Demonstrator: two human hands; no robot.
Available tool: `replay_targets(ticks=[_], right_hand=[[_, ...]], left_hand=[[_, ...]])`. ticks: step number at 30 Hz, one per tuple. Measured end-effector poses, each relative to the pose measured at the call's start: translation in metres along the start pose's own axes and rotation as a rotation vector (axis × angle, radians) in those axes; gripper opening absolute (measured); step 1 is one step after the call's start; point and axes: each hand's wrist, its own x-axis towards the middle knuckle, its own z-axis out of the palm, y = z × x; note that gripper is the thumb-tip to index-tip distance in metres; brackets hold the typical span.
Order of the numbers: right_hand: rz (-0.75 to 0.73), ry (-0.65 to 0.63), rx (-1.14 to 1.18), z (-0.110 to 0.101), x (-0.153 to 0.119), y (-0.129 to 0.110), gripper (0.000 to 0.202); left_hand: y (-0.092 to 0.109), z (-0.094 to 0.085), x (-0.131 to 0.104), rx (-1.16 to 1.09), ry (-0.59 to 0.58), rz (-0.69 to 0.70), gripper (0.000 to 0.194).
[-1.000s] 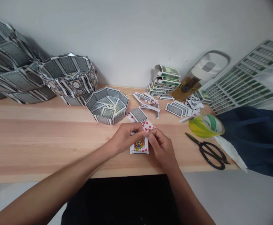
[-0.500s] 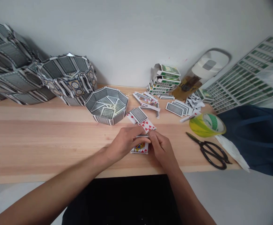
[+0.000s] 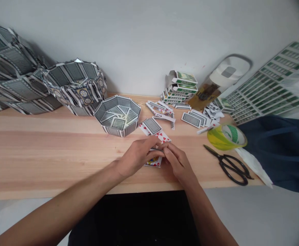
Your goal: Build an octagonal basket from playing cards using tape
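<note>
Close to the table's front edge, a face-up playing card point(image 3: 153, 161) with a court figure and red hearts is pinched at its far edge. My left hand point(image 3: 136, 156) closes on it from the left, thumb over the near side. From the right, my right hand point(image 3: 177, 160) grips the same edge with closed fingers, fingertips against the left hand's. Part of the card is covered by my fingers. Just beyond lie a red hearts card point(image 3: 162, 136) and a grey-backed card point(image 3: 152, 125). An eight-sided bowl made of cards point(image 3: 121, 131) stands farther left.
Card-built baskets point(image 3: 87, 89) stand at the back left. Folded cards point(image 3: 164, 117), loose cards point(image 3: 191, 119), stacked card boxes point(image 3: 182, 89) and a bottle point(image 3: 211, 85) line the back. Yellow tape point(image 3: 217, 138) and black scissors point(image 3: 231, 163) lie to the right, near a dark blue bag point(image 3: 280, 143).
My right fingers have shifted and curled further over the card's far edge. The card's near edge, earlier turned up, now looks flatter. My left hand has barely moved.
</note>
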Motion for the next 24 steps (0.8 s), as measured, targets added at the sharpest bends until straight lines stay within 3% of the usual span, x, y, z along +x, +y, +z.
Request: replay_targets(ticks=[4, 14, 24], right_hand=[[-0.014, -0.032, -0.031, -0.002, -0.001, 0.003, 0.024], [0.03, -0.192, -0.026, -0.015, 0.005, 0.001, 0.024], [0.065, -0.225, -0.02, -0.017, 0.003, 0.0, 0.022]], left_hand=[[-0.001, 0.0, 0.0, 0.037, -0.013, 0.021, 0.017], [-0.003, -0.002, -0.003, 0.24, -0.05, 0.237, 0.025], [-0.001, -0.004, -0.005, 0.201, -0.131, 0.273, 0.019]])
